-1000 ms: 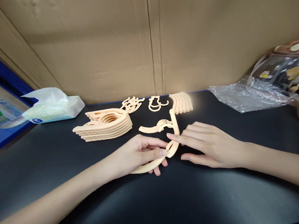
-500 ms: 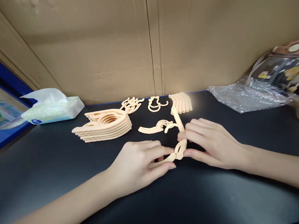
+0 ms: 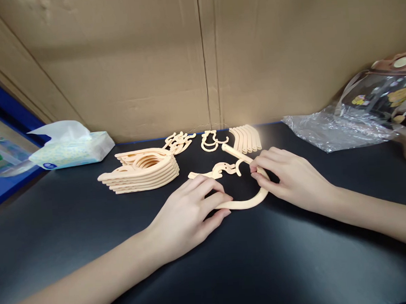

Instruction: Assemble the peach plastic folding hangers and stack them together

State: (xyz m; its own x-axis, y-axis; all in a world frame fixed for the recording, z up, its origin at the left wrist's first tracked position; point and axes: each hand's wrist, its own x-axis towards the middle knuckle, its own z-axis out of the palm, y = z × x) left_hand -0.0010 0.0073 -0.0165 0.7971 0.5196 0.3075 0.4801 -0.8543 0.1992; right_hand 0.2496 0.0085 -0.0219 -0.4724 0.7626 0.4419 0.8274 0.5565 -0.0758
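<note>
My left hand pinches one end of a cream plastic clothes hanger between thumb and fingers. My right hand grips the hanger's other arm, which slants up and to the left beyond the fingers. A small curved hook-like piece sticks out near that arm, beside my right fingertips. The hanger bows into a curve towards me, low over the black table. Just behind my left fingers lies another cream hanger piece, partly covered by the hand.
A stack of cream hanger pieces stands left. Behind are a pile of small curved parts, looped parts and a row of hanger arms. A tissue pack, plastic bag and clear bag flank the black table.
The hanger has turned, its upright arm tipping left and its curved side now facing me. My right hand has shifted slightly up and right; my left hand still holds the other end.
</note>
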